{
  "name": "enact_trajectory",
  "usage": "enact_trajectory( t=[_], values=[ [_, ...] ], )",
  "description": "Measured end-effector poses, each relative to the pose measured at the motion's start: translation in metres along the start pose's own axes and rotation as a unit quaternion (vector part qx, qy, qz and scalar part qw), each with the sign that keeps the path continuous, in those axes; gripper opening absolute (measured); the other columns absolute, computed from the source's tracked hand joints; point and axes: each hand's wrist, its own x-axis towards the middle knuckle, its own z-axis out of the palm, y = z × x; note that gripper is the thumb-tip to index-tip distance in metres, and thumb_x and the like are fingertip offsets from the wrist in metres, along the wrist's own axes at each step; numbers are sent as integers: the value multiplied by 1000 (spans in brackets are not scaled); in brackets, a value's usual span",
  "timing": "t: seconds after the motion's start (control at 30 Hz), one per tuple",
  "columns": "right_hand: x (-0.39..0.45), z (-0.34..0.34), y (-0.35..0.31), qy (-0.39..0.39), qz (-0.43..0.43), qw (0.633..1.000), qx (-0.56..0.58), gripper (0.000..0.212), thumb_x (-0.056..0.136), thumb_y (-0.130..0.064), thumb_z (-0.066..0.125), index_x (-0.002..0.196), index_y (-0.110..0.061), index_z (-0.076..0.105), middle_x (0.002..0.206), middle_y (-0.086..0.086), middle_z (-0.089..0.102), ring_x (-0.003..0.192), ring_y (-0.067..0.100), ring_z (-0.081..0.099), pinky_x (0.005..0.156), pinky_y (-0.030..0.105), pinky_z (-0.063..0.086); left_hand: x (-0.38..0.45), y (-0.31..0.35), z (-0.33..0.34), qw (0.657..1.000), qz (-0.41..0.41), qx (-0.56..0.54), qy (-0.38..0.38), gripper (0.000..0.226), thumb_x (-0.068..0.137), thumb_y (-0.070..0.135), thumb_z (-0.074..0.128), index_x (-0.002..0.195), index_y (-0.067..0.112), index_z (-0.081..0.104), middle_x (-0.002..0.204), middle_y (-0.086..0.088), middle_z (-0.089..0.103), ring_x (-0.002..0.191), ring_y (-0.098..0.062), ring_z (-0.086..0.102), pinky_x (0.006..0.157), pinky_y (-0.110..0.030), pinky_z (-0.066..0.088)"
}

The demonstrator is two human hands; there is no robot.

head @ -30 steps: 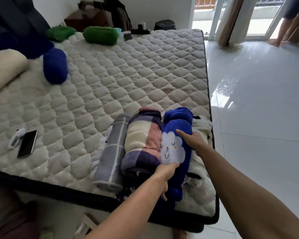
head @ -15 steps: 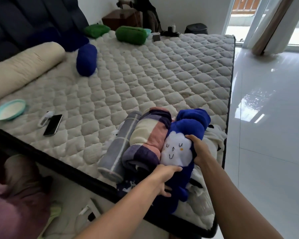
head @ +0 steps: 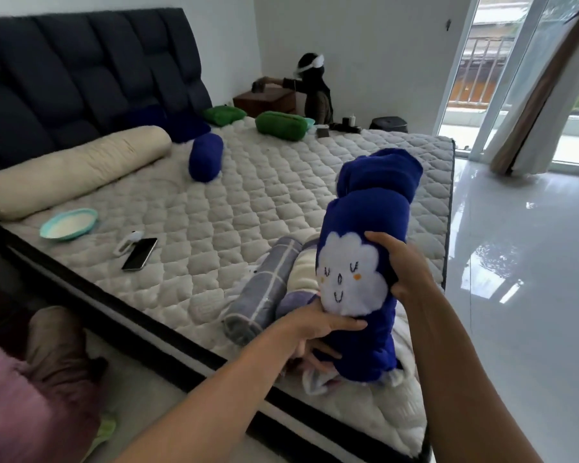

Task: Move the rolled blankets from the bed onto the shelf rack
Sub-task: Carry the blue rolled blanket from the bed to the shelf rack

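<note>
Above the bed (head: 241, 195), left hand (head: 318, 332) and right hand (head: 405, 265) grip the blue blanket roll (head: 368, 215).

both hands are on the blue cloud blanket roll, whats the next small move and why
Probably lift the blue cloud blanket roll fully clear of the bed and turn away toward the shelf rack, which is out of view. The left hand grips its lower part and the right hand its side, and its far end is raised above the grey checked roll, while its near end hangs low over the bedding.
</note>
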Motion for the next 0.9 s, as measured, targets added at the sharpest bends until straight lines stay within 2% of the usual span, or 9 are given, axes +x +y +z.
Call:
enact_trajectory(
  t=[0.07,0.2,0.33,0.47,0.53,0.6,0.7,0.8,0.9],
  values=[
    [-19,26,-7,-35,-13,999,-23,51,59,-30,83,105,-13,70,90,9,78,85,29,73,74,45,60,-27,-11,-22,999,17,28,2,65,76,38,76,130,32,40,129,-8,54,111,-34,62,91,-56,52],
    [-68,93,-8,-123,-15,991,-57,39,68,-23,81,101,-11,64,89,11,75,80,26,72,66,39,59,-92,-52,-82,997,39,43,45,67,80,43,71,138,33,40,137,-8,52,112,-26,56,79,-47,57],
    [-124,172,19,-232,24,968,-92,69,54,-32,86,115,-11,62,102,12,75,89,29,73,70,43,61,-159,-122,-137,987,103,-66,107,59,72,38,78,125,30,53,127,0,62,119,-26,56,89,-59,52],
    [-198,261,54,-369,54,919,-128,47,70,-22,79,112,-6,67,95,12,77,81,26,74,63,35,59,-238,-208,-166,962,106,-180,179,61,67,28,80,124,25,58,129,-6,63,120,-33,56,90,-62,50],
    [-240,307,75,-431,55,887,-157,50,69,-25,80,113,-5,66,99,13,76,86,28,73,69,37,59,-276,-254,-176,933,114,-244,240,58,69,20,80,123,22,60,126,-7,65,117,-34,58,89,-61,52],
    [-284,352,98,-489,47,850,-188,53,66,-31,82,112,-8,66,102,12,76,91,29,72,74,41,60,-315,-297,-182,897,121,-299,301,41,75,14,77,114,20,64,115,-8,69,107,-32,63,84,-56,55],
    [-355,412,134,-579,28,788,-208,36,73,-32,79,102,-15,67,100,7,75,92,25,72,79,41,59,-373,-357,-187,832,123,-352,411,40,72,17,78,110,19,66,110,-9,73,99,-31,67,75,-48,58],
    [-426,465,173,-674,8,699,-241,60,64,-44,83,116,-18,64,109,4,74,96,24,71,83,44,59,-428,-413,-188,770,107,-372,506,47,74,17,78,119,19,63,116,-9,71,106,-33,66,77,-51,58],
    [-498,509,212,-753,-9,611,-244,48,75,-33,78,116,-20,58,109,-1,69,95,18,68,76,36,57,-478,-464,-185,712,82,-412,562,40,77,14,75,114,22,63,112,-5,71,102,-28,65,79,-53,57]
  ],
)
